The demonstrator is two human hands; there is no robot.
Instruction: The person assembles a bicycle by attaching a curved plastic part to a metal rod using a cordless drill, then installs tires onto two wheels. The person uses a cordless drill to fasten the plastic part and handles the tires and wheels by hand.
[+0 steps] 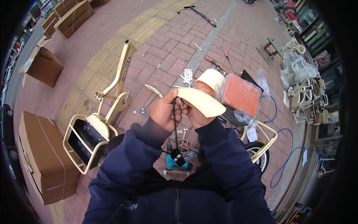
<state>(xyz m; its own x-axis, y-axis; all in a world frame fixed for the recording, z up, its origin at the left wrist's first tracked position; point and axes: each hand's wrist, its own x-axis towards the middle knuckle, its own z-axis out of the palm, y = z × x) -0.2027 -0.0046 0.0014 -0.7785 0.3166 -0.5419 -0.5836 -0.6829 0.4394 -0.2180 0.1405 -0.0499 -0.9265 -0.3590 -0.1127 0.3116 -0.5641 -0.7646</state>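
Note:
In front of my chest I hold a cream curved mudguard. My left hand is closed, with thumb and fingers pinching the mudguard's left end together with the top of a thin black rod. From there the rod hangs down to a black bracket with bolts, above my lap. My right hand is closed on the mudguard's underside; its fingertips meet the left hand's and are partly hidden. Below lie a teal power drill, orange-handled scissors and a wrench.
A cream bicycle frame with a carrier stands at left, beside a cardboard box. To the right are a cream basket, a plastic-wrapped orange pad, a wheel and a blue hose. A pump lies farther off.

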